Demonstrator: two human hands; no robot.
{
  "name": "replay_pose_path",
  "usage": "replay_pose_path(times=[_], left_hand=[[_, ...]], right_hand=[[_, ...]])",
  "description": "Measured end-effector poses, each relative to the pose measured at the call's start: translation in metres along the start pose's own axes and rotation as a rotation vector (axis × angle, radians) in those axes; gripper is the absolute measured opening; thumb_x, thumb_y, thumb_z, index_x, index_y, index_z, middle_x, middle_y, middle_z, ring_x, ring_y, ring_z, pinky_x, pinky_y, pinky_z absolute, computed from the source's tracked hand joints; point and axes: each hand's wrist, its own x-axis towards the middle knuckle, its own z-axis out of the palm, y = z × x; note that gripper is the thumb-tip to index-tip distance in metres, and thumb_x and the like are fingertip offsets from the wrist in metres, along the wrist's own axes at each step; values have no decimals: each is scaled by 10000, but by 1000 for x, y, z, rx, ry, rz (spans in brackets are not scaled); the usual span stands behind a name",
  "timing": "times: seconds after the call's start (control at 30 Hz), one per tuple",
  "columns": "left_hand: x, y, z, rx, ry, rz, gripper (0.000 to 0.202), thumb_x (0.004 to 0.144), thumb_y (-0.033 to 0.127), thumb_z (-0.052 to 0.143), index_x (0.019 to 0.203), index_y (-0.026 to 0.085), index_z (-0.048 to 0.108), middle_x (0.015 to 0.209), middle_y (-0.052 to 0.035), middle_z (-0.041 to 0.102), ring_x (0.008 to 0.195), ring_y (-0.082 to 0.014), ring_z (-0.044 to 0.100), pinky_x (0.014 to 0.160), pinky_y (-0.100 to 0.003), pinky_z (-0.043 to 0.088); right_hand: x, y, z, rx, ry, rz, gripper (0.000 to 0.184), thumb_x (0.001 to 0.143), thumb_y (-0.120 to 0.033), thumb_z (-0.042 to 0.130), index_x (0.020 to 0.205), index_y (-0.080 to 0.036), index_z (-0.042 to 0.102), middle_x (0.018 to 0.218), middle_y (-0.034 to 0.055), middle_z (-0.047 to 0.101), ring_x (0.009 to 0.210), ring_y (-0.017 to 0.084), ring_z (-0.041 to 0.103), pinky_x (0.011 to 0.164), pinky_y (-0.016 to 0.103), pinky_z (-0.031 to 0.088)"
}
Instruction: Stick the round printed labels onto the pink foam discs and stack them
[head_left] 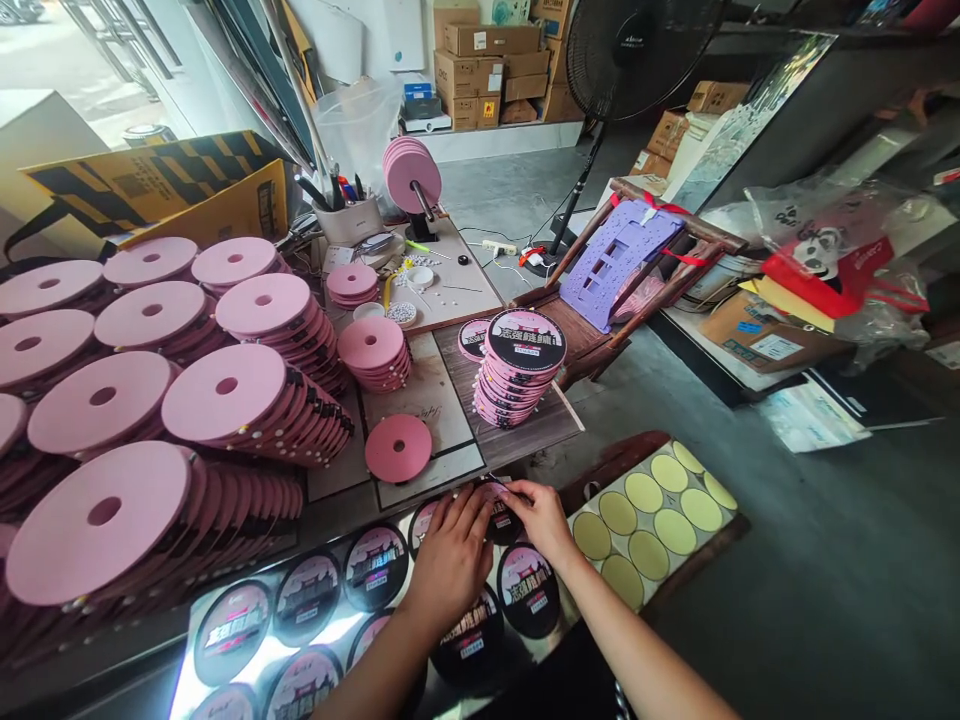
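Pink disc stacks [225, 385], lots, rows of them, beyond the left end of the label sheet [341, 627], dark edges along their sides. The label sheet: shiny, in front of me, carrying round black-and-pink labels [376, 567]. Pen holder [349, 222]: far beyond the label sheet. Smaller pink stack [373, 345]: nearer, on the far side of it. Single pink disc [398, 448]: lying flat, just past the sheet's far edge. My left hand [452, 560]: palm down on the label sheet, fingers slightly parted, covering some labels. My right hand [538, 515]: at the sheet's far edge, thumb and index pinching a thin dark item [495, 480], too small to identify. Printed disc stack [525, 345]: beyond the sheet's right part, black label on top. Purple chair back [630, 255]: farther off, right of the sheet. Yellow circle sheet [670, 531]: just right of the label sheet.
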Motion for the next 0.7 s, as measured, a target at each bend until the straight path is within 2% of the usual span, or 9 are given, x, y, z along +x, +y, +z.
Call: replay_pose_path(times=[0.17,0.23,0.43,0.6,0.7], left_hand=[[0,1,-2,-45,22,-22,419,809,177,456,1226,159,494,1303,-66,509,1218,-242,427,1017,-434,330],[-1,1,-2,-49,19,-22,417,807,177,456,1222,161,497,1305,-65,507,1221,-242,424,1021,-433,324],[-3,1,1,-53,-7,-22,481,776,134,456,1257,139,447,1331,-90,475,1241,-251,393,1022,-457,314],[-7,2,3,-147,-6,-48,600,749,113,446,1335,120,313,1359,-117,431,1251,-241,376,1033,-457,299],[-9,1,0,-250,9,-88,658,731,113,441,1359,110,245,1360,-141,417,1246,-235,380,1034,-457,301]], right_hand=[[10,0,0,-26,23,19,368,607,-511,664,633,-144,679,590,62,688,546,198,619,562,311,488],[11,-2,0,-64,39,10,366,610,-508,656,632,-143,669,565,62,680,520,197,614,537,309,485],[-3,-12,-2,-296,128,-106,152,702,-305,591,746,-199,690,787,77,713,727,246,639,720,378,466],[-13,-16,0,-421,117,-232,163,716,-232,522,722,-231,685,818,82,690,810,264,607,788,415,445],[-34,-21,-7,-481,93,-346,155,731,-248,535,702,-242,687,877,95,668,878,276,585,818,434,434]])
